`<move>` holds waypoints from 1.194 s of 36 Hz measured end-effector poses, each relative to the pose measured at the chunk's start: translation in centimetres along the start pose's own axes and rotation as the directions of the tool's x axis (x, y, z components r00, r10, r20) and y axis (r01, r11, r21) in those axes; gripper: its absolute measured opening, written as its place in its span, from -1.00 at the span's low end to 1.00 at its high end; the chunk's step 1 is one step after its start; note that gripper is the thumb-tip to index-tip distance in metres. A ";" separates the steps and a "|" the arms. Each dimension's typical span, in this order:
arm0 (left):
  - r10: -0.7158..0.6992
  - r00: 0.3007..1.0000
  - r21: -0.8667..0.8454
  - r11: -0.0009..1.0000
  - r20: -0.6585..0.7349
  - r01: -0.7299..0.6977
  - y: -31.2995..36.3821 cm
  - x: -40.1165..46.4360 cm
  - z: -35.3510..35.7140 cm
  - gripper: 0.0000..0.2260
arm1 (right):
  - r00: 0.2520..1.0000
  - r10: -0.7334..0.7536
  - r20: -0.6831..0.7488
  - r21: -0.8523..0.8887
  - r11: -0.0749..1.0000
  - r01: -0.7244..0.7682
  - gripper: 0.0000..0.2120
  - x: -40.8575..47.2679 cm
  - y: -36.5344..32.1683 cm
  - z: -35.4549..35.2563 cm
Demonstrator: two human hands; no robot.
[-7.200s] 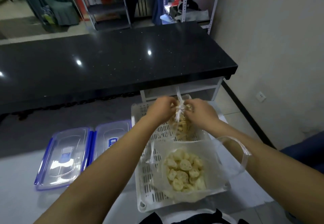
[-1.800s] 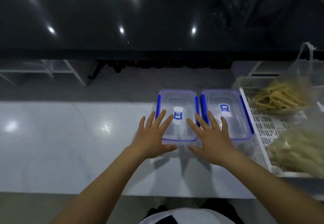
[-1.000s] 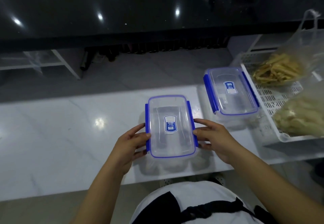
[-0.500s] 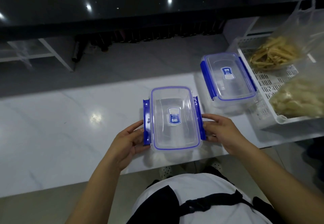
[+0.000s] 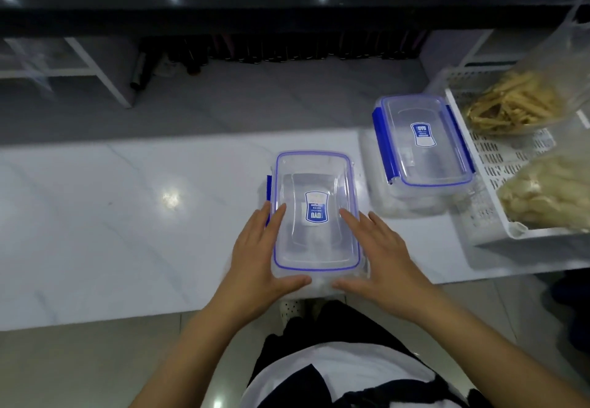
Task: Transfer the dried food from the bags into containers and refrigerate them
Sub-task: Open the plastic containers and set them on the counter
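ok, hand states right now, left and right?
Left hand: open, straight fingers along the left side of the near container.
Right hand: open, straight fingers along its right side.

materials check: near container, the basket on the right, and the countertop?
Near container: clear glossy plastic, seemingly; see-through lid, blue seal line and side clip. Basket: white moulded plastic by its look, slotted floor and walls. Countertop: white, faintly veined, polished enough to mirror a lamp; stone or a laminate, can't tell which.
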State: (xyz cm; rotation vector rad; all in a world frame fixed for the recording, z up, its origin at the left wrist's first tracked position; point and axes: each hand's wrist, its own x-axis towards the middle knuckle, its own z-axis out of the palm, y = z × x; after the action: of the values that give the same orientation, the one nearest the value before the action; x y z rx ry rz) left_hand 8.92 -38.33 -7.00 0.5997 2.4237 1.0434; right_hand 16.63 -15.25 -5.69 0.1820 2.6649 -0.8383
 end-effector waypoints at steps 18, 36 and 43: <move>-0.161 0.986 0.042 0.986 -0.054 0.163 3.2 -0.9 -1.8 0.05 | 0.984 -0.161 -0.072 -0.083 0.984 0.155 -0.11 1.0 -0.9 -2.3; -0.196 0.951 0.094 0.970 -0.239 0.223 -12.8 -9.5 -20.7 0.02 | 0.925 -0.335 -0.179 -0.073 0.942 0.327 -0.08 9.0 -24.4 10.5; -0.198 0.971 0.197 0.955 -0.137 0.222 -24.5 -10.2 -28.6 0.04 | 0.977 -0.190 -0.099 -0.080 0.980 0.182 -0.05 14.3 -33.4 19.0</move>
State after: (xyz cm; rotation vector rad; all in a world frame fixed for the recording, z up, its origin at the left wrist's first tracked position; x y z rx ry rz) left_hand -3.53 -75.27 -5.37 0.3434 2.6527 0.7591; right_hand 1.27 -53.20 -7.61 -0.0425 2.8408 -0.8086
